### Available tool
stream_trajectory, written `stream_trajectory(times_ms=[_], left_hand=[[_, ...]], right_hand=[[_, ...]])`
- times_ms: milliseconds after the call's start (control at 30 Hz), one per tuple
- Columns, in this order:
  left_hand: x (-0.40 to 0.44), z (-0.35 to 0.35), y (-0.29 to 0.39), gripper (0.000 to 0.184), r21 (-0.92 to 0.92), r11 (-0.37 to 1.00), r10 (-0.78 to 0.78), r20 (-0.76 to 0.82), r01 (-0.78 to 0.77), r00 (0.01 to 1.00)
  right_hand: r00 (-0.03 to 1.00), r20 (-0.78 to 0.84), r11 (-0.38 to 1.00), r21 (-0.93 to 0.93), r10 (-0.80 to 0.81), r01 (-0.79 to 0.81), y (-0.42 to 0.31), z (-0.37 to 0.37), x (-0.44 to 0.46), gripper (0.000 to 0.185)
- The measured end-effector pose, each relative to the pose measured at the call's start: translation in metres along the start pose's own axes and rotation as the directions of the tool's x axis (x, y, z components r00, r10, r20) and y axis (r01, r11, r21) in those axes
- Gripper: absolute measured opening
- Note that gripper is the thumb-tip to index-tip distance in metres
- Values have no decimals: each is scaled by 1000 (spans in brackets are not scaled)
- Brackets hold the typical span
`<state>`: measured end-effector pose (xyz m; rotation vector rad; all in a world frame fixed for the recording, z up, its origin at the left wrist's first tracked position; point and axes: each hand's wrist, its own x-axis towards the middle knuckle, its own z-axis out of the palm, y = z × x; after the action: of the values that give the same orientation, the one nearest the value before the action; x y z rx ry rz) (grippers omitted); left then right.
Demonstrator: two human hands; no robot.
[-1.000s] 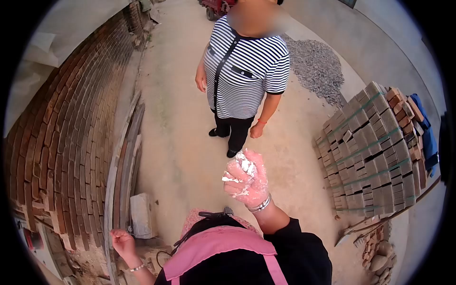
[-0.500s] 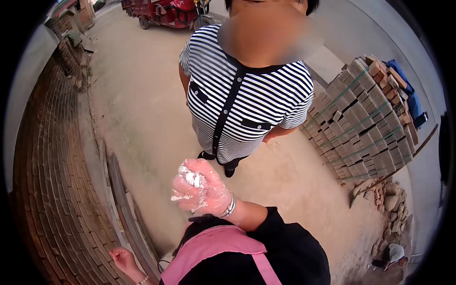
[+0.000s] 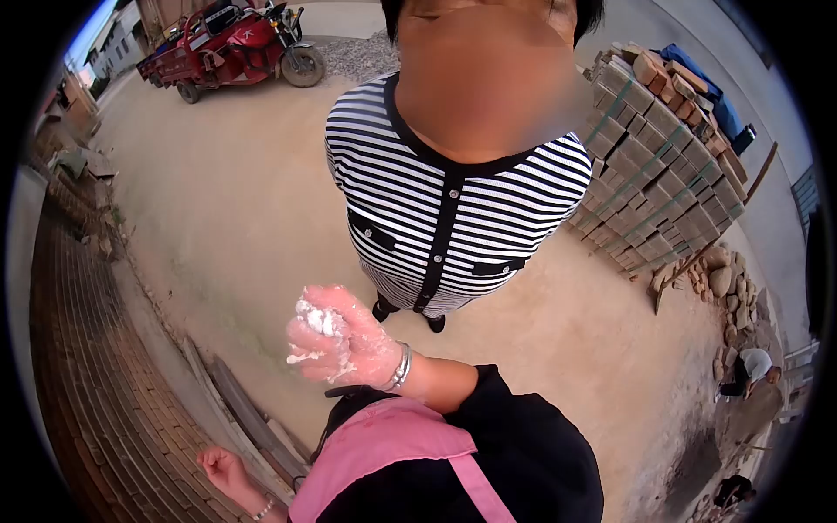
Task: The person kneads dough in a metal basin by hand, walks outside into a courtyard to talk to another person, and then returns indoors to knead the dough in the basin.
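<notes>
My right hand (image 3: 336, 336) is raised in front of my chest, its fingers curled into a fist. White, sticky paste like wet flour or dough (image 3: 321, 319) coats the knuckles and fingers. Whether anything lies inside the fist is hidden. A silver bracelet (image 3: 401, 366) circles that wrist. Low on the left, my left hand (image 3: 227, 472) hangs by my side with its fingers loosely closed, nothing visible in them. It also wears a bracelet. Over black clothing I have a pink apron (image 3: 384, 444).
A person in a black-and-white striped top (image 3: 410, 209) stands close in front of me. Stacked paving bricks (image 3: 658, 174) stand at the right, a brick wall (image 3: 96, 357) at the left. A red cargo tricycle (image 3: 231, 52) is parked behind. Other people (image 3: 750, 370) are at far right.
The view has tilted up and shifted, so more of the tricycle and the people at right show. My right fist appears slightly farther left. The striped-top person appears larger and nearer.
</notes>
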<state>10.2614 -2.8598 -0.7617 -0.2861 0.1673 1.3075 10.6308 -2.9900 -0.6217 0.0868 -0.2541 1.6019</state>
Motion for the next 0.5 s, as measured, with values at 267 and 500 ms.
stream_trajectory(times_ms=[267,500], left_hand=[[105,27,-1,7,17,971,-236,-25,237,971],[190,55,-24,10,135,897,-408,-119,422,905]], right_hand=[[993,11,992,-45,-117,118,-12,-17,47,46],[944,39,941,-78,-327,329,-1,-22,63,44]])
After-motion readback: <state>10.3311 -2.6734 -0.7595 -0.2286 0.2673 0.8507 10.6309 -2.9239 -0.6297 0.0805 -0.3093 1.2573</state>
